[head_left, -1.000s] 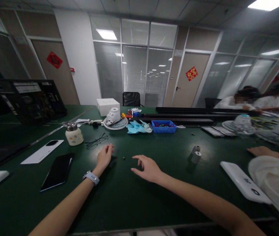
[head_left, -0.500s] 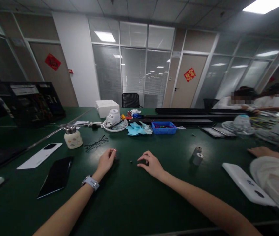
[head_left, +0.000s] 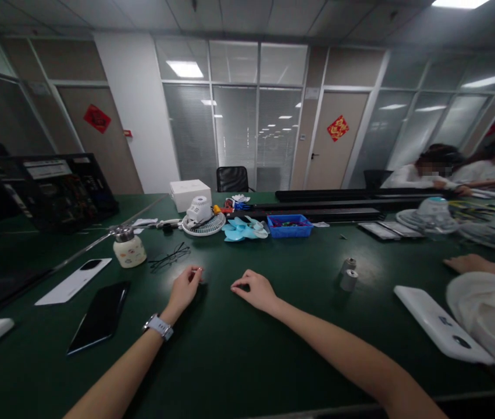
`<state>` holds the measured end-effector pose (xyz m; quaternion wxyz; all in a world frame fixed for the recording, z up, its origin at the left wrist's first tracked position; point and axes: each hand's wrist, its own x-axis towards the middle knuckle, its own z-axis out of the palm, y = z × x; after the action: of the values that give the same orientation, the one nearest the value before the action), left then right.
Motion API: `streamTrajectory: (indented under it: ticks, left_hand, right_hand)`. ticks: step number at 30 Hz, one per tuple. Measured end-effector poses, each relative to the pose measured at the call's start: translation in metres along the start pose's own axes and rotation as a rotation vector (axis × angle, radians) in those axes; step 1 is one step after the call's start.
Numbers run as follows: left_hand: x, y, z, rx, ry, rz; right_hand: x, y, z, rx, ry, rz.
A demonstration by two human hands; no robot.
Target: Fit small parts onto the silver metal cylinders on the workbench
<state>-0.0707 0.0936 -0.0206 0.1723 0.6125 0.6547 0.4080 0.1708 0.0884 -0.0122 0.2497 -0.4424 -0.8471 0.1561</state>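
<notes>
My left hand (head_left: 185,287), with a watch on its wrist, rests on the green table (head_left: 247,349), its fingers curled and the tips pinched together; whatever is in them is hidden. A hand's width to the right, my right hand (head_left: 253,290) lies knuckles up, thumb and forefinger pinched down on the table top. The small dark piece that lay between the hands is covered by those fingertips. A pair of thin black glasses (head_left: 169,256) lies just beyond my left hand.
A black phone (head_left: 99,317), a white phone (head_left: 74,280) and a small cream jar (head_left: 129,247) lie to the left. Fan parts (head_left: 203,218), blue blades (head_left: 245,228) and a blue bin (head_left: 289,226) sit behind. Two grey cylinders (head_left: 348,274), a white device (head_left: 441,330) and a co-worker's hand (head_left: 469,265) are on the right.
My right hand moved left and closed its thumb and forefinger down over the small dark piece, which no longer shows. The left hand barely shifted.
</notes>
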Motion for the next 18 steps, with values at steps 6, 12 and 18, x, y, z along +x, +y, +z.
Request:
streamTrajectory:
  ticks: [6,12,18]
  left_hand:
    - [0.0,0.004,-0.002,0.024,-0.039,0.016]
    - [0.0,0.004,-0.001,0.044,-0.043,0.008]
    - [0.002,-0.003,0.001,0.052,-0.043,0.015]
  right_hand:
    - [-0.063,0.051,-0.079,-0.211,0.273,-0.011]
    - [-0.129,0.134,-0.19,-0.346,0.583,0.336]
    - [-0.152,0.174,-0.208,-0.328,0.324,0.536]
